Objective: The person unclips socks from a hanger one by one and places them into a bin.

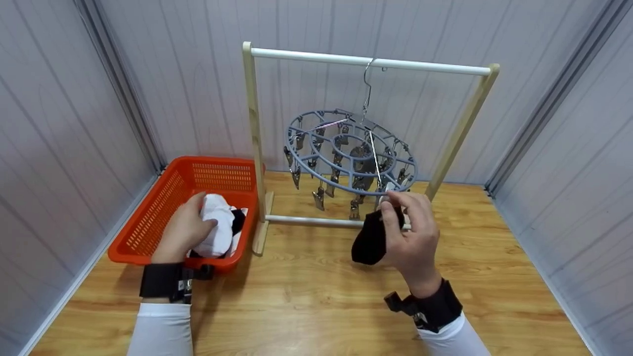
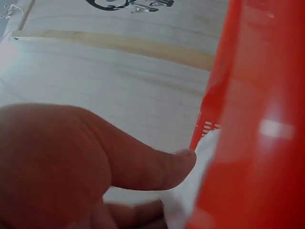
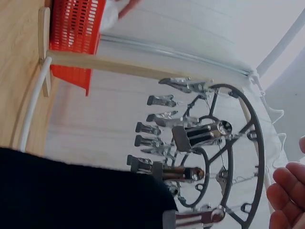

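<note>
Step in hand: I am lifting a small black fabric sock (image 1: pixel 370 241) up to the round grey plastic clip hanger (image 1: pixel 352 157), so by my reading this is the pegging stage, with the sock not yet clipped.

Right hand (image 1: pixel 411 232): I am pinching the sock's top edge between thumb and fingers, just under the hanger's near rim, beside a hanging metal clip (image 1: pixel 383 194); the rest of the sock is dangling free above the light wooden floor (image 1: pixel 316 296).

Left hand (image 1: pixel 184 230): I am reaching into the orange plastic mesh basket (image 1: pixel 148 220) and curling my fingers round a bundled white cloth sock (image 1: pixel 217 225); the left wrist view is showing my thumb pressing on white fabric at the basket wall (image 2: pixel 248 119).

Where the hanger is: it is hanging by its hook from the white crossbar of the pale wooden rack (image 1: pixel 253 123), with a row of clips (image 3: pixel 162 129) dangling empty on the near side.

Next move, as I judge it: I am needing to squeeze one clip open and feed the sock's edge between its jaws, which probably calls for a second hand or a shifted finger grip.

Care: the hanger is free to swing, so I am planning a gentle touch.
</note>
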Motion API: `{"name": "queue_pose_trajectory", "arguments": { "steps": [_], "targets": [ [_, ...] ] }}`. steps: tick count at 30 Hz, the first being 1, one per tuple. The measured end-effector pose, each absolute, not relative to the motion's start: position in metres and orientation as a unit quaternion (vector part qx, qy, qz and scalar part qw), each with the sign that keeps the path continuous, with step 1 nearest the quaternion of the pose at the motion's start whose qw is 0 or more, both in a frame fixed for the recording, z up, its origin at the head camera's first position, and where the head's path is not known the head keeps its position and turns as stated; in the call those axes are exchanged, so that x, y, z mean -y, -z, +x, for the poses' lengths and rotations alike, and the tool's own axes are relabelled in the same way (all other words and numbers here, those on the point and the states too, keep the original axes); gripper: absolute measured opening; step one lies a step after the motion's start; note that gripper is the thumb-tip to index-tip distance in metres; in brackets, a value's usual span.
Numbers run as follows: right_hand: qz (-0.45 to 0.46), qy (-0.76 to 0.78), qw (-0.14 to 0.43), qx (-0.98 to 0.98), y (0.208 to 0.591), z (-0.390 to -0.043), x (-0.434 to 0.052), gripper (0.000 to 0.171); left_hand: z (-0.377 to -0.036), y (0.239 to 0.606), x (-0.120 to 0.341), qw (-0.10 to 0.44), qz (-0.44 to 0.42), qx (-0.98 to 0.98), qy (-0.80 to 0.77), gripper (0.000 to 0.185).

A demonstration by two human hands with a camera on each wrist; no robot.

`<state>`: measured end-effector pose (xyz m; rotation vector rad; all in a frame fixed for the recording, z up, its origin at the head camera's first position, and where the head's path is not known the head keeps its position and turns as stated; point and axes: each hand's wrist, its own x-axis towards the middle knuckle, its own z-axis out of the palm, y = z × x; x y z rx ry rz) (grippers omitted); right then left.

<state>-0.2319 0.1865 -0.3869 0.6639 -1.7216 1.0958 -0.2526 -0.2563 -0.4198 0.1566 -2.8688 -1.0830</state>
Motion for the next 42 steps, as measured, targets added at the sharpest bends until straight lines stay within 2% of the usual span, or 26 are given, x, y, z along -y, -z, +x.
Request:
{"name": "queue_pose_trajectory", "arguments": {
  "steps": [5,10,17,23,36,42],
  "targets": [
    [0.253,-0.441,0.492,0.706,0.384,-0.237,-0.194,0.025,-0.249,0.417,0.251,0.069,0.097,0.933,0.339,0.083],
    [0.231,-0.418,0.494,0.726,0.385,-0.243,-0.199,0.028,-0.246,0.410,0.239,0.097,0.076,0.925,0.361,0.074],
    [0.194,-0.392,0.448,0.780,0.388,-0.246,-0.201,0.037,-0.242,0.400,0.217,0.115,0.019,0.904,0.411,0.059],
    [0.179,-0.391,0.418,0.800,0.390,-0.247,-0.201,0.038,-0.239,0.395,0.201,0.121,-0.006,0.895,0.429,0.053],
    [0.221,-0.373,0.413,0.801,0.391,-0.243,-0.196,0.033,-0.240,0.399,0.173,0.095,-0.061,0.879,0.464,0.043],
    [0.256,-0.376,0.407,0.792,0.392,-0.240,-0.193,0.032,-0.242,0.406,0.162,0.050,-0.097,0.871,0.479,0.051]
  ]
}}
